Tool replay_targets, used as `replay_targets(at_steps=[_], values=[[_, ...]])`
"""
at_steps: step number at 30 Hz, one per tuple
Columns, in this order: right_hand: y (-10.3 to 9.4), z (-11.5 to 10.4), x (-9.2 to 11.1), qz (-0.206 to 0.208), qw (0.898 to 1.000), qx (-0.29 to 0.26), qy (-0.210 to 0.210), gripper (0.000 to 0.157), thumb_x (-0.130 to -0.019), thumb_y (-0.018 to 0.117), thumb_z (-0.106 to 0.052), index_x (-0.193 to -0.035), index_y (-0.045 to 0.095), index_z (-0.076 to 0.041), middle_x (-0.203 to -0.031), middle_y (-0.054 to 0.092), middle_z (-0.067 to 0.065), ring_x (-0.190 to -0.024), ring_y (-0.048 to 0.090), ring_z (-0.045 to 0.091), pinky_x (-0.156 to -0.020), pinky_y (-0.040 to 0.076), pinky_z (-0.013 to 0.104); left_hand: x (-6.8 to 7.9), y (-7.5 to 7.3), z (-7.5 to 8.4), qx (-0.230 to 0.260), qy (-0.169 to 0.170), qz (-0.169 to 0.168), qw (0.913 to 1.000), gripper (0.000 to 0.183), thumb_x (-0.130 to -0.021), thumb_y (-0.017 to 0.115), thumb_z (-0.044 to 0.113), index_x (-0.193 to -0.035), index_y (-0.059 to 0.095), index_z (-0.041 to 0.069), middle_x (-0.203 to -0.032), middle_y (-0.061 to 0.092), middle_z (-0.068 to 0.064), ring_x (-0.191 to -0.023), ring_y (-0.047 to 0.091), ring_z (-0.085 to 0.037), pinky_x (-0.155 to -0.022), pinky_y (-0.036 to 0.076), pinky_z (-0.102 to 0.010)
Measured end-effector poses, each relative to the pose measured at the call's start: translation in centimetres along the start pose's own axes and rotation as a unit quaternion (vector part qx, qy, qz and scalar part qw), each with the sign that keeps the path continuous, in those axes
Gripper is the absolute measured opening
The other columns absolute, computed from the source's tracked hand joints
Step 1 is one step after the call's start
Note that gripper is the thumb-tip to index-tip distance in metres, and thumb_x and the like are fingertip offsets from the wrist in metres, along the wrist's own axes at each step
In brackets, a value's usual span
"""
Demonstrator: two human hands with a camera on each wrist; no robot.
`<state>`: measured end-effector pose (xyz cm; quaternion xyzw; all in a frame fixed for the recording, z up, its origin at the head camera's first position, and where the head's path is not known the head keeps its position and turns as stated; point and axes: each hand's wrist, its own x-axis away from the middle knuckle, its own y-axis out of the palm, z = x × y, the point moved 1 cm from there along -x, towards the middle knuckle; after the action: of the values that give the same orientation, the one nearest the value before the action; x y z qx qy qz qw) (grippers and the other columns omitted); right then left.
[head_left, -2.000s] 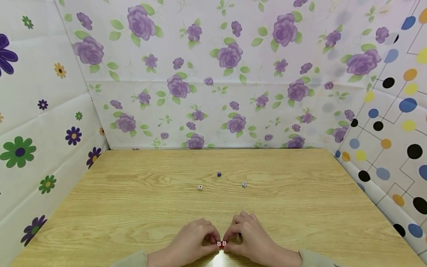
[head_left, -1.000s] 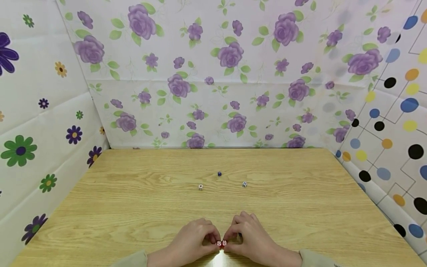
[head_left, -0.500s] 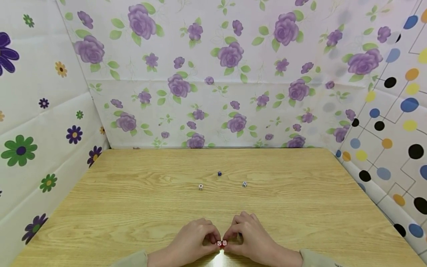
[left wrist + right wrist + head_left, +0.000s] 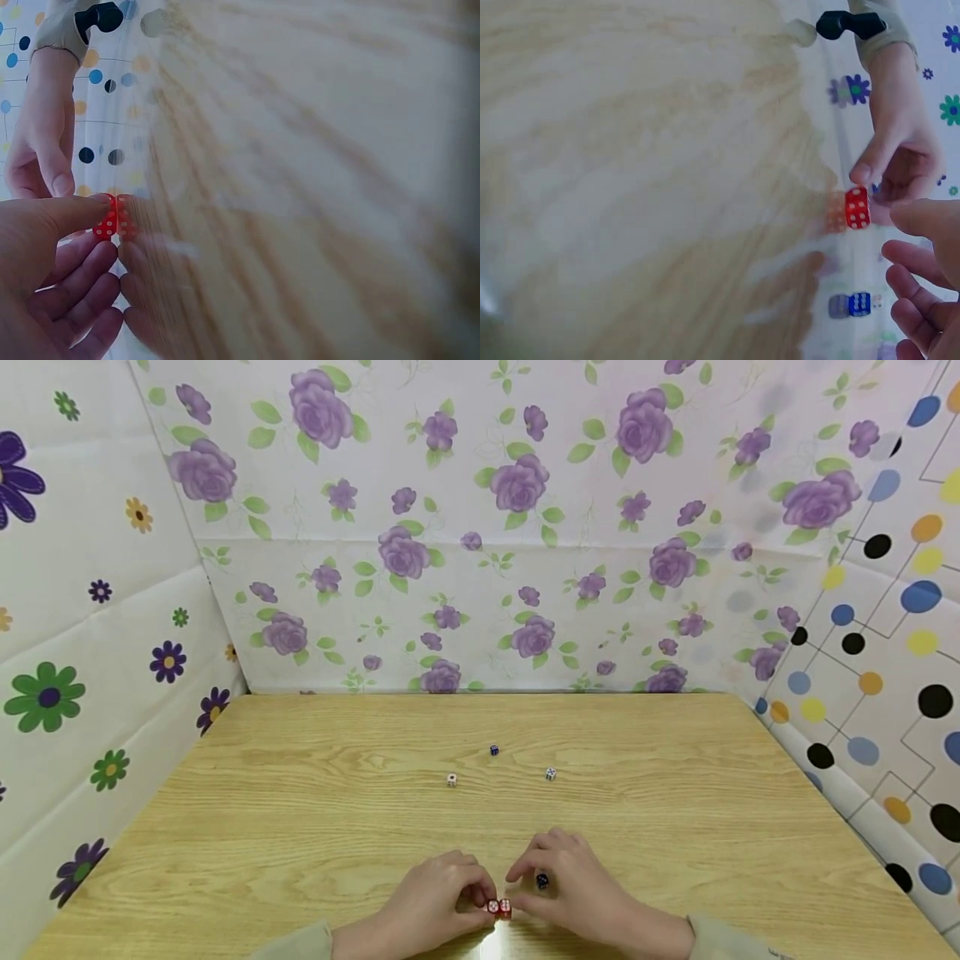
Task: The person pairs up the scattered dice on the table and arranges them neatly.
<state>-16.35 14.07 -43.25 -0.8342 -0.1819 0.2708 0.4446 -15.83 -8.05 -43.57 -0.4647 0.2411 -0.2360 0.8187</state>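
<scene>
Two red dice stand side by side on the wooden table near its front edge. My left hand [image 4: 435,897] pinches the left red die [image 4: 492,907] between thumb and index finger; the left wrist view shows the thumb on a red die [image 4: 106,225]. My right hand [image 4: 573,885] is at the right red die [image 4: 506,908], thumb and index finger spread apart and holding nothing. Below the right hand's curved fingers lies a dark blue die [image 4: 542,881] with white pips; a blue die [image 4: 860,304] shows beside the fingers in the right wrist view.
Farther back on the table [image 4: 337,827] lie a white die [image 4: 452,780] with one large dark pip, a small blue die [image 4: 494,750] and a white die [image 4: 551,773] with blue pips. Patterned cloth hangs along the back [image 4: 450,527] and both sides.
My right hand has let go of the right red die and shifted slightly right, its thumb and index finger parting. The dark blue die shows more fully. My left hand has stayed in place.
</scene>
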Motion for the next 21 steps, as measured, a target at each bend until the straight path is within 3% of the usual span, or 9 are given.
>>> replay_targets(at_steps=[9,21], values=[[-1.2,1.0,-0.6,0.035,0.999,-0.014,-0.018,0.011,-0.084,0.079,-0.025,-0.094,0.073,-0.027,-0.087,0.064,-0.014,-0.083,0.052,0.006,-0.077,0.035,0.024,0.0,-0.2,-0.1,0.019,-0.009,-0.013,0.9997,0.014,-0.081,0.081,0.032,-0.087,0.07,0.026,-0.081,0.061,0.02,-0.077,0.051,0.009,-0.068,0.046,-0.014],[-2.7,2.9,-2.3,0.087,0.995,0.045,-0.028,0.015,-0.081,0.081,-0.022,-0.094,0.074,-0.022,-0.085,0.065,-0.011,-0.083,0.056,0.011,-0.079,0.043,0.03,0.0,0.0,-0.1,0.006,0.0,0.004,1.0,0.015,-0.08,0.083,0.031,-0.085,0.07,0.026,-0.08,0.06,0.019,-0.076,0.051,0.01,-0.067,0.046,-0.013]])
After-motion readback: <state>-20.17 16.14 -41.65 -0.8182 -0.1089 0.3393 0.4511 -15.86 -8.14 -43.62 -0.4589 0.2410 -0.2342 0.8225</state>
